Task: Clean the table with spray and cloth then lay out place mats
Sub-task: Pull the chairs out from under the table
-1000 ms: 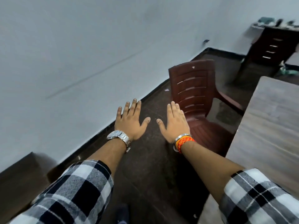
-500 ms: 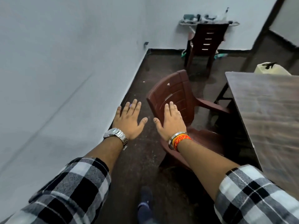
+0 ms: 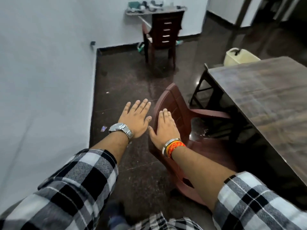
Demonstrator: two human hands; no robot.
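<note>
The dark wooden table fills the right side, its top bare in the part I see. My left hand is stretched out flat, palm down, fingers apart, holding nothing, with a steel watch on the wrist. My right hand is also flat and empty, beside the left, in front of the back of a brown plastic chair; whether it touches the chair I cannot tell. No spray bottle, cloth or place mats show in the head view.
The brown chair stands tucked against the table's left edge. A second dark chair stands at the far wall under a cluttered shelf. A pale yellow jerrycan sits beyond the table. White wall on the left; dark floor between.
The view has swung right, bringing more of the table, the far chair and the jerrycan into sight. Both hands stay outstretched, flat and empty, now closer to the brown chair's back.
</note>
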